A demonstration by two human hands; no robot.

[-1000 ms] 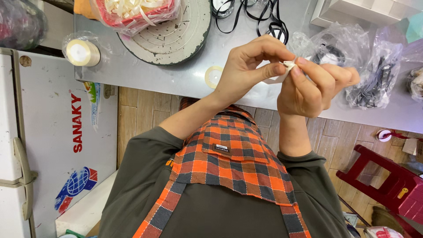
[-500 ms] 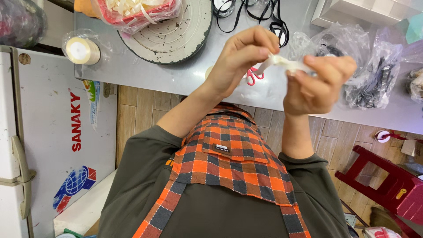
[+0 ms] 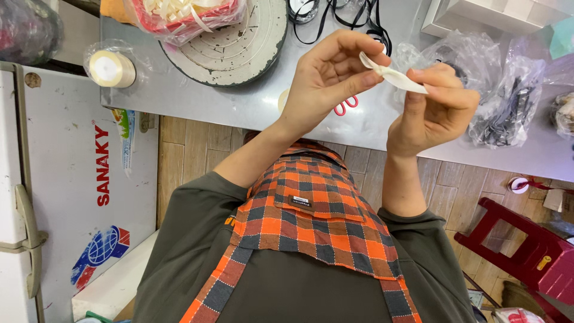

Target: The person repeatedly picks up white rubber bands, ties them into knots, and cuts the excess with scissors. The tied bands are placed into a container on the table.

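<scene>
Two hands — left hand (image 3: 326, 81), right hand (image 3: 436, 107) — pinching cream ribbon (image 3: 394, 76), red basket (image 3: 185, 15) holding ribbon strips

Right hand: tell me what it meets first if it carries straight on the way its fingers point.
The right hand points its fingers toward the left hand; it would probably meet those fingertips first, across the cream ribbon strip both pinch.

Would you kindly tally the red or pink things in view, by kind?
Red plastic stool: 1
Pink-handled scissors: 1
Red basket of white strips: 1
Total: 3
</scene>
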